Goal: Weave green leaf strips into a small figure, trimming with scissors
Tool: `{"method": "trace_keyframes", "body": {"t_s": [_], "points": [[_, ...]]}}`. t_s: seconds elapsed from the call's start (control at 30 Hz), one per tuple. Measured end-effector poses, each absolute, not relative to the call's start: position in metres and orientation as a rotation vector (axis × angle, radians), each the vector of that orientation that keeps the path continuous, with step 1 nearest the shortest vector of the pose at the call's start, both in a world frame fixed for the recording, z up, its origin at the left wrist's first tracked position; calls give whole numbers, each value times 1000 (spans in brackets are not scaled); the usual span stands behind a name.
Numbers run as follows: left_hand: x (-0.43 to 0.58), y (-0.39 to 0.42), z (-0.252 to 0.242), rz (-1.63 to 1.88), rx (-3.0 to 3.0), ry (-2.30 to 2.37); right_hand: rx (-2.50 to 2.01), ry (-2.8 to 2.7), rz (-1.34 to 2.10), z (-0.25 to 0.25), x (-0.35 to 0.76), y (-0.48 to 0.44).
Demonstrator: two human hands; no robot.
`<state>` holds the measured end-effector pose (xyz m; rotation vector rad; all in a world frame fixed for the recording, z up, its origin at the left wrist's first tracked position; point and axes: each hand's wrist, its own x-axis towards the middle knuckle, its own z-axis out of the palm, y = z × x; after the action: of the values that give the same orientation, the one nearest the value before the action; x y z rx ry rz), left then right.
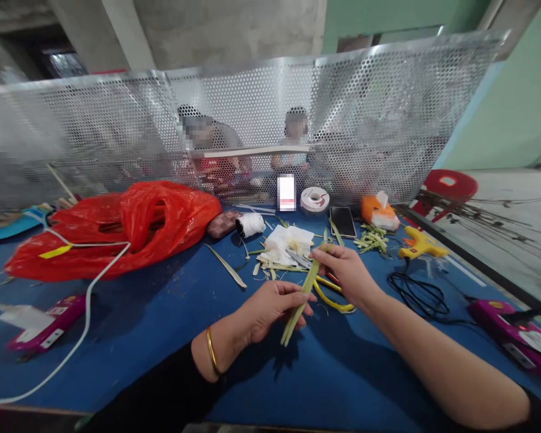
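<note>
Both hands hold one long green leaf strip (pixel 303 297) above the blue table (pixel 162 313). My left hand (pixel 270 308) is closed round its lower half, with a gold bangle on the wrist. My right hand (pixel 345 270) pinches its upper end between thumb and fingers. Yellow-handled scissors (pixel 331 297) lie on the table just under my right hand. Beyond the hands, a white tissue (pixel 286 240) lies among cut leaf bits.
A red plastic bag (pixel 117 231) fills the left. White thread spool (pixel 250 224), tape roll (pixel 314 199), phone (pixel 342 221), orange tissue holder (pixel 379 211), yellow glue gun (pixel 420 243) with black cord (pixel 419 296). Pink devices (pixel 518 337) (pixel 45 328) sit at both sides. Two people sit behind a perforated metal screen (pixel 388 120).
</note>
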<state>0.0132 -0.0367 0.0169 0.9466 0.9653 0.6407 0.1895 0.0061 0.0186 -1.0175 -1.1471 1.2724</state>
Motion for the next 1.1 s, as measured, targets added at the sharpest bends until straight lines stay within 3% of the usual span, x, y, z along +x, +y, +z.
{"method": "trace_keyframes", "body": {"t_s": [0.83,0.97,1.1], "points": [[0,-27,35,812,1291,1052,-826,-926,855,51,212,8],[0,-16,33,964,1283,1084,-835,-937,995,50,211,17],[3,-7,27,1153,1284,1114,-949,-1015,1462,41,181,12]]}}
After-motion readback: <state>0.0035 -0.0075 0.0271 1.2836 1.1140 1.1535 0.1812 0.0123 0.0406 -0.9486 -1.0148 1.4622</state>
